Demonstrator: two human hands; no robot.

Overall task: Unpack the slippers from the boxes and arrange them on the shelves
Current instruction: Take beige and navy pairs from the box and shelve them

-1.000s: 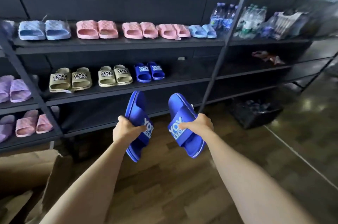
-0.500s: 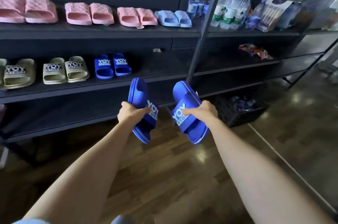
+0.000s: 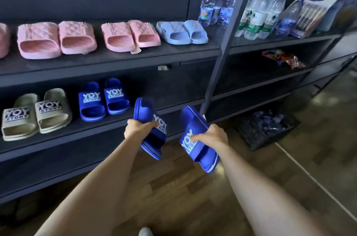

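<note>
Head view: the left grip (image 3: 138, 128) is clamped around the strap of the left slipper (image 3: 144, 109), and the right grip (image 3: 211, 136) is clamped on the right slipper (image 3: 201, 156). Both slippers are held tilted just right of the shelved blue pair (image 3: 103, 98), in front of the middle shelf (image 3: 170, 98). The likely purpose is to extend that colour row.
</note>
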